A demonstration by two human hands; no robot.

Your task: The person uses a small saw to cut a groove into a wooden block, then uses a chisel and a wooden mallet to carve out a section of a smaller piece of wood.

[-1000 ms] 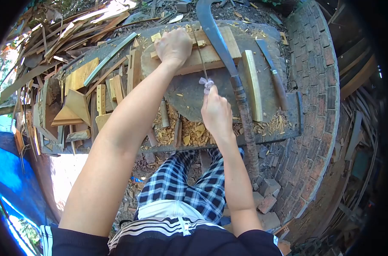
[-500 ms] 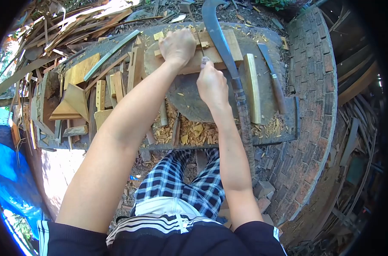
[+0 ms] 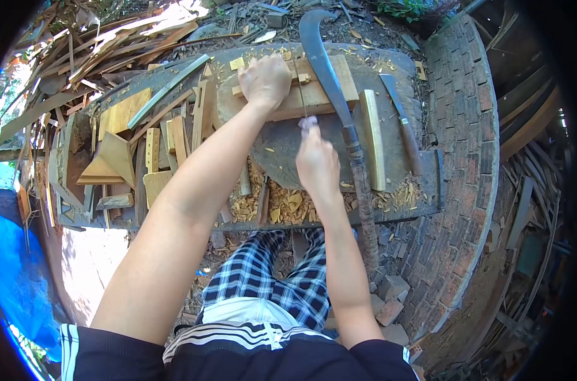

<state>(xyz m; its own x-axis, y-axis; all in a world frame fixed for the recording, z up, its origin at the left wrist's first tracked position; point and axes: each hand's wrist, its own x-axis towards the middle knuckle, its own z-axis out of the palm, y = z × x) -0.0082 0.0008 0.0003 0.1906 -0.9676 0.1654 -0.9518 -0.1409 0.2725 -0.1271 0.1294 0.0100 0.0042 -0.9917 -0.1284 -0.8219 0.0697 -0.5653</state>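
My left hand (image 3: 263,79) presses down on a flat wooden block (image 3: 314,92) lying on a round chopping slab (image 3: 282,149). My right hand (image 3: 316,162) grips the cloth-wrapped end of a thin metal blade (image 3: 301,95), likely a small saw, which runs across the block just right of my left hand. A long curved billhook (image 3: 333,82) lies over the block's right end, its wrapped handle pointing toward me.
A pale wood slat (image 3: 372,136) and a knife (image 3: 399,117) lie right of the billhook. Wood shavings (image 3: 288,203) cover the bench's near edge. Offcuts and planks (image 3: 136,140) crowd the left. A brick wall (image 3: 466,127) curves along the right. My checked trousers show below.
My right hand went forward to the block half a second ago and has now drawn back toward me, sliding the thin blade along the wood. My left hand stayed pressed on the block.
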